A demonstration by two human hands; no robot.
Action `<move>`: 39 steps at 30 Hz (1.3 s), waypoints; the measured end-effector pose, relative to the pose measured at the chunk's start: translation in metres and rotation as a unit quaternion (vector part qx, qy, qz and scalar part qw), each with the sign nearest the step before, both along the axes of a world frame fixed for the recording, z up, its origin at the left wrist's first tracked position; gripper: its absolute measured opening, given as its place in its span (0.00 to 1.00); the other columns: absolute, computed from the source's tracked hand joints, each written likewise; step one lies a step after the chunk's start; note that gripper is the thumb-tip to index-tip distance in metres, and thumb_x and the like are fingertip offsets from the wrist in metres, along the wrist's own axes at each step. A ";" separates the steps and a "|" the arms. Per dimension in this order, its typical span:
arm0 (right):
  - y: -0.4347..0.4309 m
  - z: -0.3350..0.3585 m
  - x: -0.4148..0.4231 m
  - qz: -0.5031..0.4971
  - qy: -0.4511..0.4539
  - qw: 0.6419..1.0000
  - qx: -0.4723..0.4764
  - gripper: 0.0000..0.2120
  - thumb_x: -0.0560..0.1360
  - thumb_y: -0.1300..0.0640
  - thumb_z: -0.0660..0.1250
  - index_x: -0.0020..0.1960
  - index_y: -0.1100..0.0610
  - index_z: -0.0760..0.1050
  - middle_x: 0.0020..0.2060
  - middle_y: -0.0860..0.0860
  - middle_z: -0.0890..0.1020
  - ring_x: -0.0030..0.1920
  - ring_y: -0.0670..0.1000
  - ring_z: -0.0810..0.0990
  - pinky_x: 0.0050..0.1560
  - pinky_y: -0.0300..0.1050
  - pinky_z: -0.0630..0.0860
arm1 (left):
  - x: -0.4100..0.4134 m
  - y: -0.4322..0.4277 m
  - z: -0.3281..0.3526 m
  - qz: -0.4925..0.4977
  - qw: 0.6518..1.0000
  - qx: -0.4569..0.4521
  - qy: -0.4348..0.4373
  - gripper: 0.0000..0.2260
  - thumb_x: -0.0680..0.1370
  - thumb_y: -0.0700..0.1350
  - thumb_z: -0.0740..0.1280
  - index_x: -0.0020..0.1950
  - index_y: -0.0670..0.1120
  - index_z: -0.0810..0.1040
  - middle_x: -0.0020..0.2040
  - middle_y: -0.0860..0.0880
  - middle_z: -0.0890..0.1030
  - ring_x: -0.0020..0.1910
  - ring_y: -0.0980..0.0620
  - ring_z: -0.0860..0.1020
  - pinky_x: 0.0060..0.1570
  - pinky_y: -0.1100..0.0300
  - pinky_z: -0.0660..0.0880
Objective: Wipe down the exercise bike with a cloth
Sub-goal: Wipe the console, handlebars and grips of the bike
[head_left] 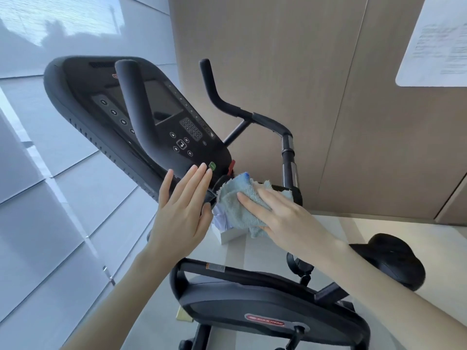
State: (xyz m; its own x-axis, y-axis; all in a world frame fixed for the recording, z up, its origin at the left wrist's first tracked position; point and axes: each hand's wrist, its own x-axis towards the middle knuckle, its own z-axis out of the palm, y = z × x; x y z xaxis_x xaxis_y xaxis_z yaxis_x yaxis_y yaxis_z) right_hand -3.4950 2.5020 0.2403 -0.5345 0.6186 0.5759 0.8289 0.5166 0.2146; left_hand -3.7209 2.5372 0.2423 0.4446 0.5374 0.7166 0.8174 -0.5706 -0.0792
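Observation:
The black exercise bike's console (156, 114) tilts across the upper left, with its handlebars (265, 120) behind. My left hand (182, 205) lies flat with straight fingers against the console's lower edge, fingertips near a green button (211, 165). My right hand (283, 213) presses a bunched light-blue cloth (235, 198) onto the part of the bike just under the console. The bike's flywheel housing (265, 306) and black saddle (394, 258) sit lower down.
A beige panelled wall (328, 97) stands right behind the bike, with a white notice sheet (434, 41) at top right. Frosted window panels (50, 185) fill the left side. A small white box (231, 236) lies on the pale floor beneath the cloth.

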 end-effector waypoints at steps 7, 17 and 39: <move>-0.008 0.008 0.080 0.081 0.128 0.972 -0.180 0.30 0.71 0.70 0.70 0.69 0.55 0.67 0.65 0.59 0.73 0.66 0.57 0.72 0.65 0.41 0.67 | 0.024 -0.009 -0.011 0.066 0.998 -0.013 0.001 0.22 0.78 0.43 0.53 0.70 0.38 0.70 0.69 0.42 0.72 0.70 0.45 0.69 0.73 0.42 0.51; 0.062 0.048 0.002 0.208 0.193 0.902 -0.324 0.23 0.78 0.51 0.64 0.72 0.48 0.64 0.71 0.47 0.65 0.69 0.46 0.63 0.68 0.38 0.60 | 0.026 -0.032 -0.012 0.155 0.987 -0.004 -0.033 0.23 0.79 0.43 0.54 0.74 0.38 0.63 0.74 0.44 0.65 0.74 0.48 0.61 0.74 0.43 0.50; 0.037 0.028 0.111 0.219 0.263 0.905 -0.252 0.20 0.78 0.59 0.63 0.69 0.52 0.68 0.65 0.37 0.67 0.66 0.30 0.62 0.66 0.27 0.60 | 0.051 -0.046 -0.016 0.150 0.987 -0.048 0.036 0.22 0.79 0.44 0.52 0.72 0.40 0.67 0.72 0.45 0.68 0.74 0.48 0.61 0.73 0.42 0.53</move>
State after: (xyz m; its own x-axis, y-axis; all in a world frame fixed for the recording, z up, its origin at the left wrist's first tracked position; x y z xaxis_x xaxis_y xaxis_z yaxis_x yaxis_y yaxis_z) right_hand -3.3837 2.5385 0.2682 -0.5259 0.6684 0.5260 0.4396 0.7430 -0.5047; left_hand -3.6703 2.4911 0.2264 0.3039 0.7163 0.6282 0.9447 -0.3118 -0.1014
